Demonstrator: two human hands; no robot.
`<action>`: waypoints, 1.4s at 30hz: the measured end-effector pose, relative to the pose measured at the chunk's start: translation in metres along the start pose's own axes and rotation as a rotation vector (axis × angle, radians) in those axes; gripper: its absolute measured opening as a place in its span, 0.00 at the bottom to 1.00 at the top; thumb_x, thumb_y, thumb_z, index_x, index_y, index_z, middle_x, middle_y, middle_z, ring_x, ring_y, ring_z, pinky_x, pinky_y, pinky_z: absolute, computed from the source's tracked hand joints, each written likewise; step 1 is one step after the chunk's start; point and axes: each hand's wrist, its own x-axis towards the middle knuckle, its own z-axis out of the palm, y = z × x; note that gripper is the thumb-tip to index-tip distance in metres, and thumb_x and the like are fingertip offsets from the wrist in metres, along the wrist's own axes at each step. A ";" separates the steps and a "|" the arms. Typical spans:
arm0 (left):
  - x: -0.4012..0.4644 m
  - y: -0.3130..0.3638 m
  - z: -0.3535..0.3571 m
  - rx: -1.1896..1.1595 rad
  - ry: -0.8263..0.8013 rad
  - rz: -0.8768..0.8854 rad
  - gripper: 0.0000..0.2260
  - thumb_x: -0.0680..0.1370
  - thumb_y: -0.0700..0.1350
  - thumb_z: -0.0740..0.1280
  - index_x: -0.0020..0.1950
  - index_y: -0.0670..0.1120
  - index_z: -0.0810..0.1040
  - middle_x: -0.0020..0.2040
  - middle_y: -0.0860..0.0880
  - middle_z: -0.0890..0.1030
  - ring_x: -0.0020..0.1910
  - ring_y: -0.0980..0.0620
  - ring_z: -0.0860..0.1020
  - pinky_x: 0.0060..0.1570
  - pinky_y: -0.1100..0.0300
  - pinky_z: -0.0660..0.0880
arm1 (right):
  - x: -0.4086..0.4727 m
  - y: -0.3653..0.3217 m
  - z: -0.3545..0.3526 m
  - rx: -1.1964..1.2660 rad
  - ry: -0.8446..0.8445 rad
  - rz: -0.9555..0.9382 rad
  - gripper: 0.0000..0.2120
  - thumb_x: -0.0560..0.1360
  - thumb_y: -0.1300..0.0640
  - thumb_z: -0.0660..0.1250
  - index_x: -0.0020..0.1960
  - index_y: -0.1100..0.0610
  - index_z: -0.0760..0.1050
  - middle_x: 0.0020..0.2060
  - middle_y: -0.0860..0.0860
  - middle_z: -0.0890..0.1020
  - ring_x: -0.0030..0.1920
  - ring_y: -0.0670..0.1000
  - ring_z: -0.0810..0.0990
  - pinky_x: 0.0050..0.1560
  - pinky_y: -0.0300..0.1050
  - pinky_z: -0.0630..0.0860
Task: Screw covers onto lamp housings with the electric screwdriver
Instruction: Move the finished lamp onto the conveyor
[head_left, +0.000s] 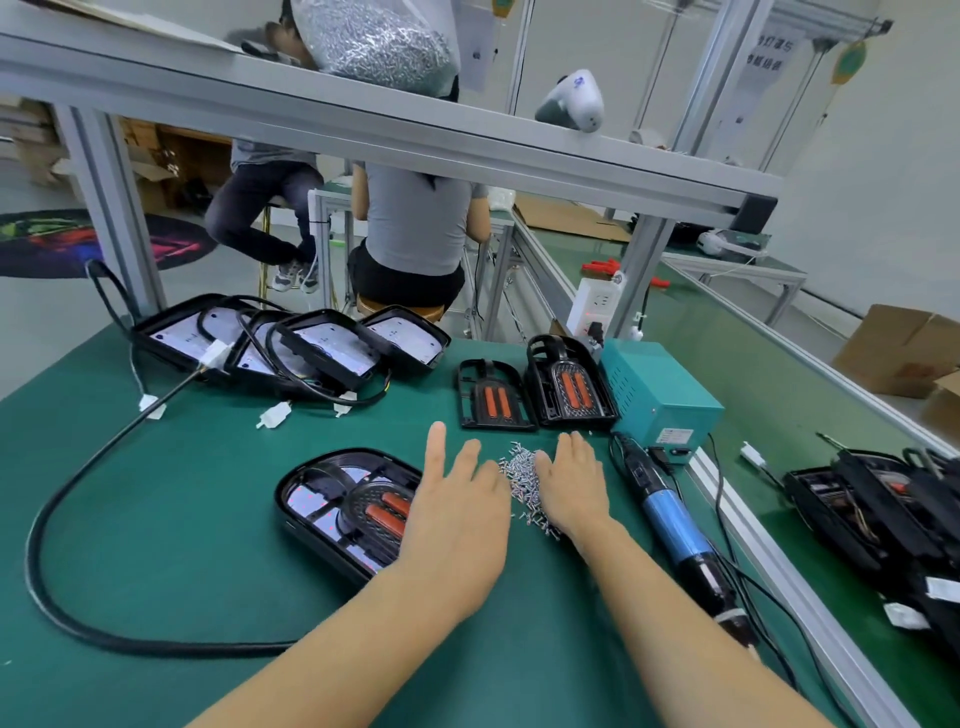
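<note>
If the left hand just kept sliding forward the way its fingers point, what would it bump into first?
Probably the flat black cover with orange strips. The left hand lies open, fingers pointing up the green table, and only bare mat shows between. Depth is hard to judge; it might pass just left of it.

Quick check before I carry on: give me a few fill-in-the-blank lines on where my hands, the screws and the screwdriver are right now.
The pile of screws lies between the left hand and the ____ hand.
The screwdriver lies on the mat with ____ hand holding it.
The screwdriver's grip is ____ in colour.
The left hand partly hides the lamp housing, whose cover shows two ____ strips.

Missing words: right; neither; blue; orange
</note>
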 end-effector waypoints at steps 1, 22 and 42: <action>-0.001 -0.008 0.000 -0.031 0.024 -0.040 0.21 0.78 0.42 0.53 0.72 0.43 0.63 0.71 0.46 0.66 0.76 0.43 0.53 0.54 0.42 0.15 | 0.000 0.000 0.001 -0.001 -0.001 0.008 0.28 0.85 0.47 0.47 0.79 0.63 0.50 0.79 0.59 0.53 0.78 0.56 0.51 0.76 0.52 0.50; -0.041 -0.108 0.037 -0.880 0.317 -0.847 0.19 0.81 0.42 0.59 0.71 0.40 0.66 0.71 0.42 0.68 0.71 0.43 0.61 0.69 0.48 0.57 | -0.035 -0.054 -0.016 0.163 0.052 -0.243 0.23 0.85 0.49 0.49 0.73 0.60 0.65 0.73 0.54 0.67 0.74 0.53 0.63 0.71 0.48 0.57; -0.061 -0.189 0.040 -0.523 0.255 -1.031 0.20 0.78 0.40 0.61 0.71 0.41 0.67 0.69 0.40 0.69 0.68 0.39 0.63 0.65 0.45 0.59 | -0.072 -0.090 -0.025 0.486 -0.484 -0.259 0.21 0.59 0.41 0.81 0.45 0.51 0.79 0.39 0.44 0.85 0.43 0.45 0.82 0.47 0.40 0.76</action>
